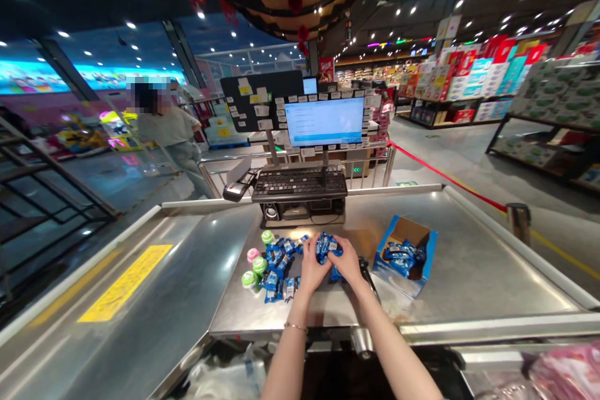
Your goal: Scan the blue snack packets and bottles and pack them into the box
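My left hand (312,267) and my right hand (348,262) are closed together around a bunch of small blue snack packets (325,246), above the metal counter. Just left of my left hand, several more blue packets (277,262) lie in a loose pile. Beside that pile stand small containers with green lids (259,264) and one with a pink lid (253,254). To the right of my right hand, an open blue cardboard box (411,285) has several of the same packets inside. Another blue packet shows partly under my right hand.
Behind my hands are a keyboard (300,184) on a stand and a lit monitor (325,122). The steel checkout counter (473,250) has raised edges, and a yellow sticker (125,282) marks its left part. A person (166,128) stands beyond at left; shelves of boxed goods are at right.
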Demonstrator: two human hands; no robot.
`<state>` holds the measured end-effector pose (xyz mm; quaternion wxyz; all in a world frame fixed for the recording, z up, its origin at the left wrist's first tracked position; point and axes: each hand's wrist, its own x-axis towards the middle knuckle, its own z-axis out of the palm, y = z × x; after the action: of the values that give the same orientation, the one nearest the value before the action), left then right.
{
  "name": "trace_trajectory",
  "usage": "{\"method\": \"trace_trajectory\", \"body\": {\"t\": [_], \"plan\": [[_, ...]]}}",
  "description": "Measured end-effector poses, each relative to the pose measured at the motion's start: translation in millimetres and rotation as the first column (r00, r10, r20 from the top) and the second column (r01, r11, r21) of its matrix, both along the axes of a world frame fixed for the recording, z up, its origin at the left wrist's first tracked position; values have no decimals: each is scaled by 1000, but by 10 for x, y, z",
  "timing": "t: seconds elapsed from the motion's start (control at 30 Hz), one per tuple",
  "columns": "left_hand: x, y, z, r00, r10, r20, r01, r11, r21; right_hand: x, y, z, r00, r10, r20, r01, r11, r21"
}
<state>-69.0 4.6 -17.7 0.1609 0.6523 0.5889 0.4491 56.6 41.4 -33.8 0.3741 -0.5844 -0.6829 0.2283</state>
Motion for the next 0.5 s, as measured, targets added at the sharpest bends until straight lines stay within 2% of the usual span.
{"method": "trace_trajectory", "body": {"t": [0.07,0.13,0.23,0.3,0.37,0.43,0.5], "plan": [[222,30,253,998,-56,24,54,996,67,242,-30,226,998,-46,-51,49,997,64],[498,80,470,992,-120,48,114,986,118,535,-45,430,982,-80,-169,111,977,182],[981,205,638,968,-236,85,224,966,132,1018,2,586,918,-183,-352,287,919,270],[1300,307,639,940,-325,101,315,943,103,1322,83,571,823,-308,-477,447,870,210],[1564,402,580,915,-390,103,385,920,70,1580,184,502,739,-403,-540,532,840,102],[1738,471,489,911,-409,56,408,912,32,1771,283,429,724,-418,-548,534,843,62],[1818,508,383,922,-380,-76,380,925,-13,1889,363,386,762,-393,-514,492,868,65]]}}
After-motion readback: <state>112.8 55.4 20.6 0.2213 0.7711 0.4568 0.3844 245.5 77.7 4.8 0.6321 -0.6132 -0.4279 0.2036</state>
